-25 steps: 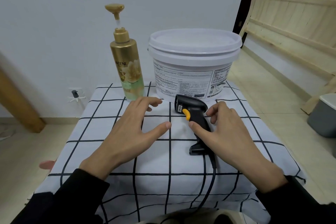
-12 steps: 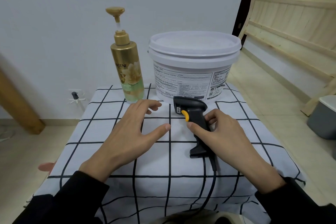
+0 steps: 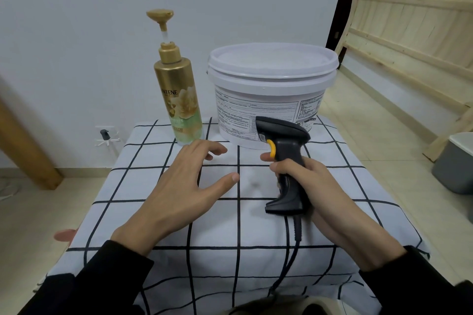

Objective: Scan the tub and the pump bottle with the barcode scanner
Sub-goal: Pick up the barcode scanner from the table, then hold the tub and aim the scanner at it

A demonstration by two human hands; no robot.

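Note:
A white lidded tub [image 3: 271,89] with a printed label stands at the back of the checked tablecloth [image 3: 158,217]. To its left stands a gold pump bottle [image 3: 178,100], upright. My right hand [image 3: 307,181] is wrapped around the handle of a black barcode scanner [image 3: 284,151] with a yellow trigger, lifted so its head sits in front of the tub's label. Its cable runs down toward me. My left hand [image 3: 184,184] hovers flat over the cloth just in front of the bottle, fingers spread, holding nothing.
A light wooden bed frame [image 3: 409,41] leans along the right wall. A grey bin [image 3: 455,163] with a white lid sits on the tiled floor at right. A wall socket [image 3: 105,133] and a wooden beam [image 3: 23,151] are at left.
My right hand has closed on the scanner's handle and raised it off the cloth toward the tub. My left hand has barely moved.

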